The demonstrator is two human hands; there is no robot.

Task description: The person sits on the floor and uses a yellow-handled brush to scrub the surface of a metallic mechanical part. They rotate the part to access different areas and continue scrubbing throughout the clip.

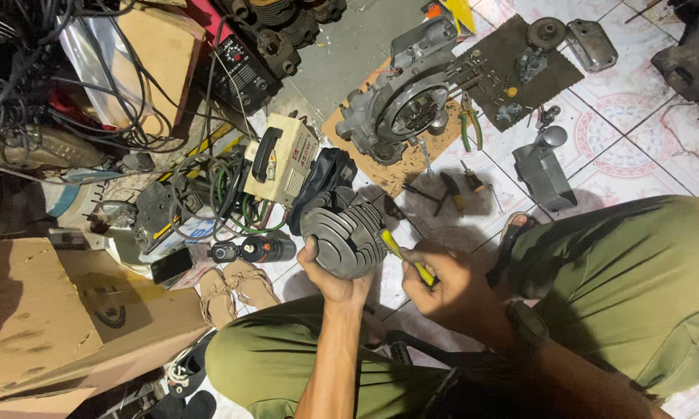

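The person squats on the tiled floor (636,116) with both knees spread, working in the gap between them. The left hand (330,275) cups a grey finned engine cylinder (345,230) from below, fingers (310,250) closed around its lower edge, so the part is held up off the floor and tipped toward the other hand. The right hand (442,283) is closed on a yellow-handled tool (404,258), which looks like a screwdriver; its tip points at the side of the cylinder, right at the fins, though I cannot tell whether it touches. Holding the cylinder this way seems to keep it steady against the tool's push. Farther out on the floor, an engine crankcase (404,105) rests on a piece of cardboard (388,174), probably to keep it off the tiles, with green-handled pliers (470,124) beside it. A dark mat (520,74) carries small parts and a round cover. A cream-coloured welding machine (279,159) sits near tangled cables (209,194), and a large cardboard box (54,318) stands at the person's left.
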